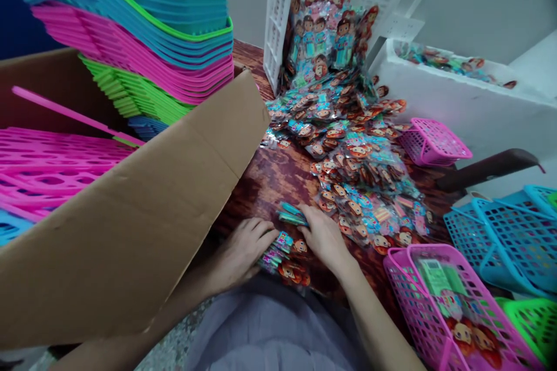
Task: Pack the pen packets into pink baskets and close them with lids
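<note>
The near packets (278, 246) lie in a small overlapping stack by the table's (278, 179) near edge, their printed figures pointing right; the far packets (292, 215) form a thin bunch just beyond. Both look light and glossy: probably soft at the wrapper, firmer inside, and apt to slide over one another. They are best taken by the long sides, several at once, squeezed lightly so that nothing bends.

The right hand (324, 237) has the far packets between thumb and fingers, palm down, its forearm reaching in over the near edge from the right. The left hand (248, 243) lies low against the left side of the near packets, fingers bent and close together; whether it grips them cannot be told.

Just left is the carton (187, 185), with nested baskets (174, 64) above it. A heap (348, 151) of like packets spreads towards the table's far edge, by the white crate (272, 29). Near the right edge stands a pink basket (450, 301) with packets inside.
</note>
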### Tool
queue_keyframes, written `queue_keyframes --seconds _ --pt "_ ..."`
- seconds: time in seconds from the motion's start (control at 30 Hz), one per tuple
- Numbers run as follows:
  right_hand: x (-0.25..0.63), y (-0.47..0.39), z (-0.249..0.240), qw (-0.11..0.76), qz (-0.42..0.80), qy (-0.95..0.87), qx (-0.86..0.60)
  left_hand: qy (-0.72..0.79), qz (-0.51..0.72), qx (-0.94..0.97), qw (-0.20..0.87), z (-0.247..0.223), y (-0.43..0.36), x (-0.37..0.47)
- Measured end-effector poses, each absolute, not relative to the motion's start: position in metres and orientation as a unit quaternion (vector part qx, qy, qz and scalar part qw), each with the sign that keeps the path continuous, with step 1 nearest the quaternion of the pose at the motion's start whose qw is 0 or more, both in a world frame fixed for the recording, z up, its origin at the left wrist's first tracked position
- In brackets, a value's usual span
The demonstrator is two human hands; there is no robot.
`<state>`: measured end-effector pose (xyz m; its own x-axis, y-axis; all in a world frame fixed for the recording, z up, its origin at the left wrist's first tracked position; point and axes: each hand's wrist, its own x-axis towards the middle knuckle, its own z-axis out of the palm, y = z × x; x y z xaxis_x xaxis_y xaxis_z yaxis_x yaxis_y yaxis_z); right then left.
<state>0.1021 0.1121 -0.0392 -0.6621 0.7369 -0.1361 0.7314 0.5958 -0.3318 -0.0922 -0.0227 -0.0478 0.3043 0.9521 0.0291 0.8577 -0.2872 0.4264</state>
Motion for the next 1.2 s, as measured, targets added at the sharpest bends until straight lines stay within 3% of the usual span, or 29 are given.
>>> queue_keyframes --seconds 0.53,0.83,1.0,1.2 --pt "0.123 0.093 -0.034 0.017 0.207 -0.900 -0.383 0.618 0.219 0.740 0.148 -0.057 -0.031 -0.089" --pt "0.107 0.122 -0.038 0.049 0.289 -0.881 -0.371 0.603 0.186 0.761 0.150 -0.054 -0.021 -0.090" --pt "0.085 0.119 -0.029 0.025 0.261 -0.903 -0.339 0.590 0.139 0.791 0.087 -0.046 -0.012 -0.090" --pt "0.086 0.098 -0.023 0.011 0.257 -0.904 -0.340 0.550 0.095 0.819 0.129 -0.053 -0.003 -0.093"
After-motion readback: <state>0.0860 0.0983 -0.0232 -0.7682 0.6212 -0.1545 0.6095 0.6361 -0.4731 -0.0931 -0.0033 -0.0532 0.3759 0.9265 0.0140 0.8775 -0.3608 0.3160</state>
